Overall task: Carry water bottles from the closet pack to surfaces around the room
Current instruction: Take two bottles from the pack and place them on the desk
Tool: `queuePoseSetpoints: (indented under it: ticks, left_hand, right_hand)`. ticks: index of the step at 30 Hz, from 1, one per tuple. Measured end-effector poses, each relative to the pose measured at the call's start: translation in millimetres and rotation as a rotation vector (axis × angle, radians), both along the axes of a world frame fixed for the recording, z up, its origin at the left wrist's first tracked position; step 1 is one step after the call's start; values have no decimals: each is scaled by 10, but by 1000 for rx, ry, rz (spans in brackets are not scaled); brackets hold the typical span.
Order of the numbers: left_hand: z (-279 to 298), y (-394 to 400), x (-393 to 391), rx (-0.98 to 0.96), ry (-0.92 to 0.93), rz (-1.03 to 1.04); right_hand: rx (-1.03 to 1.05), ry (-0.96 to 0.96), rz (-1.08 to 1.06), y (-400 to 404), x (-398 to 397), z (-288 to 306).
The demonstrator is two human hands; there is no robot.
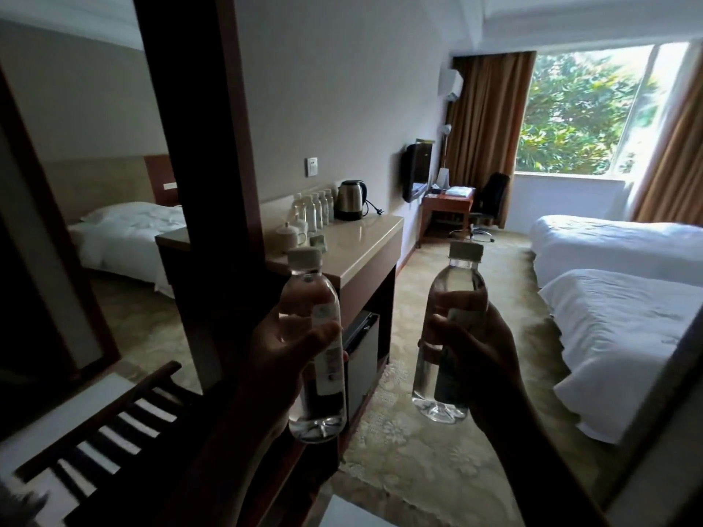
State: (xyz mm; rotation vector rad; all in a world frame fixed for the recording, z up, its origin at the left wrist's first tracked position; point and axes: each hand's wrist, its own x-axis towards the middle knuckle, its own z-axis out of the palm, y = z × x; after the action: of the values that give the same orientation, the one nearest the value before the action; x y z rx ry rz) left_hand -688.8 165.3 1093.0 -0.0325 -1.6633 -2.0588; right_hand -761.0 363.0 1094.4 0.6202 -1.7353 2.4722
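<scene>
In the lower middle of the frame my left hand (281, 348) is wrapped around one bottle (314, 344), my right hand (479, 359) around another bottle (452, 336), both upright. I'd keep them level and head for the tabletop (365, 241) at centre. Both hands are dark, so I can't make out the fingers; the closet pack isn't visible.

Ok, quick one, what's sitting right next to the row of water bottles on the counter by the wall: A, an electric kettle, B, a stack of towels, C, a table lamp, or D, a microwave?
A: a steel electric kettle with a black handle stands at the far end of the row of water bottles on the counter.
</scene>
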Motion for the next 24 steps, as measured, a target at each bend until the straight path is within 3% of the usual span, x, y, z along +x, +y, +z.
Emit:
queuePoseSetpoints:
  ticks: [12,24]
  left_hand:
    - [249,-294,-2550,-72,21,-280]
    - [191,812,-4823,-167,-34,-502]
  right_hand:
    - [88,20,-423,-141,-1969,240]
    - [130,-9,-660,852,-3834,56]
